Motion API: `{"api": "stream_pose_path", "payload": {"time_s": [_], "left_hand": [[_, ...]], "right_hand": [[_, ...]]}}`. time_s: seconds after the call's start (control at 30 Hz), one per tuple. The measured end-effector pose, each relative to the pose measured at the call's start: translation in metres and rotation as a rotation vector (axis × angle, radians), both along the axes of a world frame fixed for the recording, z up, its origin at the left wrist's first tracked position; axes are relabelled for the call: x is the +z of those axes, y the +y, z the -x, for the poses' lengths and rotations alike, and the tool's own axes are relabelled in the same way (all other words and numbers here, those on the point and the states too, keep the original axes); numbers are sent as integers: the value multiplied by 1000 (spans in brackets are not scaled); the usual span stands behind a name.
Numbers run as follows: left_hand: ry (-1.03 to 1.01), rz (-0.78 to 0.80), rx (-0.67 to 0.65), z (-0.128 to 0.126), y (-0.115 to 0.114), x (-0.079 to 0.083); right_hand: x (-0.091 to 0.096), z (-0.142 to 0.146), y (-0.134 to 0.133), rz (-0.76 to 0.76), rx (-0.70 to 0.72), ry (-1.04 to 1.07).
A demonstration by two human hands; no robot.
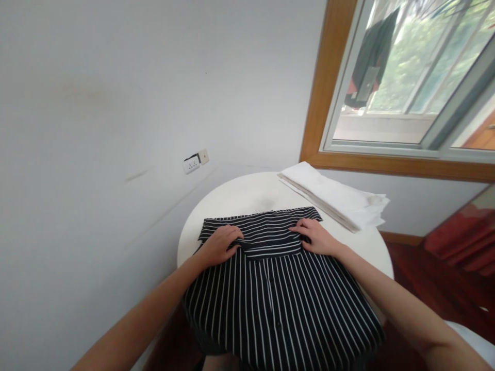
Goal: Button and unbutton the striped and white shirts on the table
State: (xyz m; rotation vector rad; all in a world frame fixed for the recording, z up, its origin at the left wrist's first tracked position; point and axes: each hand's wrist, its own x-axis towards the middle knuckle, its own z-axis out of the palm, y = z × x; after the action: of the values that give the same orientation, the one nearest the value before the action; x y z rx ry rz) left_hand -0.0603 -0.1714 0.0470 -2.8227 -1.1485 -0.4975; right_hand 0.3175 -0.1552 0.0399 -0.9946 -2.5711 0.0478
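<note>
A black shirt (278, 299) with white stripes lies over the near side of a round white table (247, 186), its lower part hanging off the front edge. What look like small dark buttons run down its middle. Across the far end the cloth is folded over, so the stripes there run crosswise. My left hand (222, 245) is closed on the left part of this fold, thumb and fingers gripping the fabric. On the fold's right part, my right hand (315, 237) pinches the cloth in the same way. Fabric between the two hands lies in a flat band.
A stack of folded white sheets (332, 193) lies at the table's back right, beyond my right hand. Behind the table is a white wall with a socket (191, 164). A wood-framed window (406, 162) is at the upper right; red cloth (466, 237) hangs below it.
</note>
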Motion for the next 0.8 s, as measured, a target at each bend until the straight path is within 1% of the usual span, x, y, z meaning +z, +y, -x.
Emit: {"api": "stream_pose_path", "payload": {"time_s": [0.1,0.23,0.33,0.4,0.47,0.57,0.7,0.8], "left_hand": [[23,0,-1,-8,0,4],[1,3,-46,-12,5,-1],[-75,-2,24,-11,3,-2],[-104,-4,85,-9,-4,1],[-85,-6,97,-6,-15,5],[-21,-15,3,0,-36,8],[68,36,-156,5,-62,4],[56,100,-190,7,-68,4]], "right_hand": [[1,5,-4,-12,7,-21],[-2,9,-2,-5,54,-11],[2,9,-3,7,100,69],[9,8,-9,10,130,119],[17,6,-21,10,155,139],[23,5,-43,26,206,116],[15,6,-70,101,245,54],[14,7,-82,186,270,27]]}}
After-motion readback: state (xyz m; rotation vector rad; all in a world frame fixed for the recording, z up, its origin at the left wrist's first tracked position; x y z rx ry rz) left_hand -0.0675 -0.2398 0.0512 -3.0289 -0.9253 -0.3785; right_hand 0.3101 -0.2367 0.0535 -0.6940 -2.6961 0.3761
